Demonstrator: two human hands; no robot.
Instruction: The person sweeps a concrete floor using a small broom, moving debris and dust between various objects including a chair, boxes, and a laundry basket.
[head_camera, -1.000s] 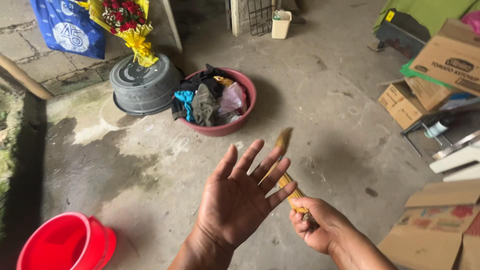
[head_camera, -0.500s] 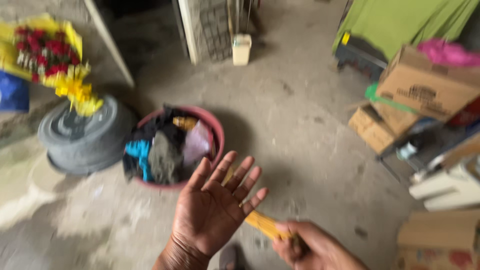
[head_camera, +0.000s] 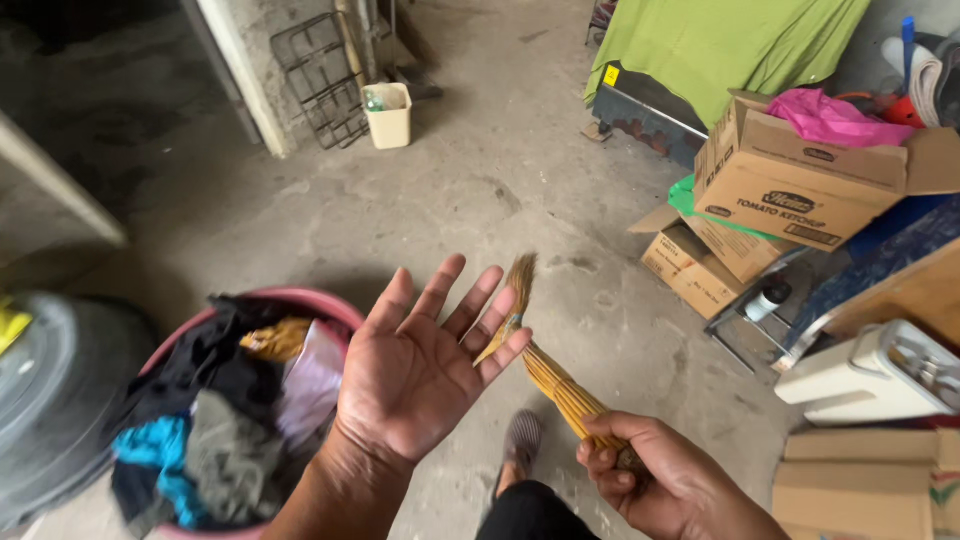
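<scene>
Head view, looking down at both hands over a concrete floor (head_camera: 480, 200). We note the right hand (head_camera: 665, 480) low in the picture, its fingers (head_camera: 605, 465) curled tight round the bound end of a small stick broom (head_camera: 545, 365); the yellow bundle runs up and to the left from the fist and its brown bristle tips fan out above. The left hand (head_camera: 420, 375) is held palm up with fingers (head_camera: 455, 290) spread wide apart, gripping nothing; the broom passes just behind its fingertips, and we cannot tell whether the bristles touch them. We judge that the low grip on the bound end leaves the bristle end free to flex against the flat, open palm. Below and left of the left hand sits a pink basin (head_camera: 335, 305) heaped with clothes (head_camera: 225, 410), dark, blue and pale pieces, and a dark round tub (head_camera: 55, 400) stands beside it at the left edge. Further off, a small cream bin (head_camera: 390, 115) stands by a wire rack (head_camera: 315, 75). To the right, stacked cardboard boxes (head_camera: 790, 190) lie under a green cloth (head_camera: 720, 40), one box holding something pink. A foot in a slipper (head_camera: 520, 440) shows between the hands.
</scene>
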